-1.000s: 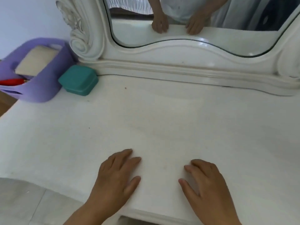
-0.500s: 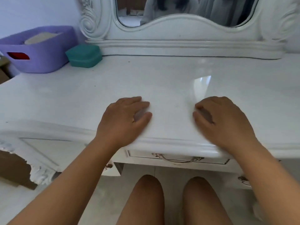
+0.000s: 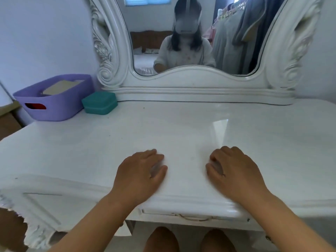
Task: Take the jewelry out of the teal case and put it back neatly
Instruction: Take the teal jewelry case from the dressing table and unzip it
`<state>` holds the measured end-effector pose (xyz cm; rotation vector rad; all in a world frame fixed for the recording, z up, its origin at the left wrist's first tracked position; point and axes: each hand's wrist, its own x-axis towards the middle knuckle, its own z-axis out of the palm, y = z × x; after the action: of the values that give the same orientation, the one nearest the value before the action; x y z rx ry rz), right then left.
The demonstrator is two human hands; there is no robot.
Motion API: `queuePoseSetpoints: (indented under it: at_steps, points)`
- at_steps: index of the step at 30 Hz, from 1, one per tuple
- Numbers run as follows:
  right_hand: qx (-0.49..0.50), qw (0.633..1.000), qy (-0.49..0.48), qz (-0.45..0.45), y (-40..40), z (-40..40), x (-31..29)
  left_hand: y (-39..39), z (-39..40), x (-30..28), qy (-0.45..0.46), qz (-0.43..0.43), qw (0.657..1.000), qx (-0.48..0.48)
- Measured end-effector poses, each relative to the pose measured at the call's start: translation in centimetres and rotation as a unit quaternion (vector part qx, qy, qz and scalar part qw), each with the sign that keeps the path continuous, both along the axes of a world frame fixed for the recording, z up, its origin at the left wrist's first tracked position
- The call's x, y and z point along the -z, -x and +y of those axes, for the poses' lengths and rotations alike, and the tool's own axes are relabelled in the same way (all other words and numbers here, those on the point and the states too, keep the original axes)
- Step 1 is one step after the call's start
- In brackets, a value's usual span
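Note:
The teal case [image 3: 99,103] sits closed at the back left of the white dressing table [image 3: 181,128], beside the mirror's base. No jewelry shows. My left hand [image 3: 141,174] rests palm down on the table near its front edge, fingers relaxed and holding nothing. My right hand [image 3: 234,171] lies palm down a short way to its right, fingers loosely bent, also holding nothing. Both hands are far from the case.
A purple basket [image 3: 54,101] with a beige box inside stands left of the case. The carved white mirror [image 3: 194,37] rises along the back and reflects a seated person. A drawer with a metal handle [image 3: 192,217] is below the front edge.
The camera has tilted up and drawn back, so the mirror and drawer now show. Both hands stay flat on the table near the front edge.

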<state>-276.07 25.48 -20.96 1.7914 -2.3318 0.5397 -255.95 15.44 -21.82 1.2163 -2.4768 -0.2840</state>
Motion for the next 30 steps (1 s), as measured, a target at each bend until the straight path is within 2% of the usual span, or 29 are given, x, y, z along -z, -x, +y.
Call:
queuePoseSetpoints:
  at_steps: [4, 8, 15, 20, 24, 28, 30]
  points:
    - [-0.030, 0.999, -0.008, -0.044, -0.6, -2.8, -2.7, 0.7, -1.4, -1.7, 0.017, -0.021, 1.000, -0.003]
    - [-0.110, 0.993, 0.000, -0.047, -2.0, -7.7, -4.9, 0.7, -5.2, -3.6, -0.007, 0.025, 0.999, -0.037]
    - [-0.228, 0.969, 0.013, -0.097, -5.3, -19.9, -5.2, -3.6, -17.1, -3.9, 0.030, 0.029, 0.983, -0.178]
    - [-0.259, 0.954, 0.004, -0.150, -8.5, -29.0, -3.5, -5.6, -25.0, -3.3, -0.005, 0.026, 0.967, -0.252]
    - [-0.262, 0.949, -0.011, -0.176, -10.5, -34.8, -2.0, -6.6, -28.8, -2.5, -0.035, 0.051, 0.970, -0.234]
    - [-0.271, 0.940, -0.022, -0.206, -12.1, -39.2, -0.5, -7.7, -30.3, -1.4, -0.078, 0.138, 0.967, -0.201]
    - [-0.269, 0.936, -0.024, -0.224, -12.6, -40.8, 0.2, -8.2, -30.9, -1.2, -0.070, 0.148, 0.969, -0.185]
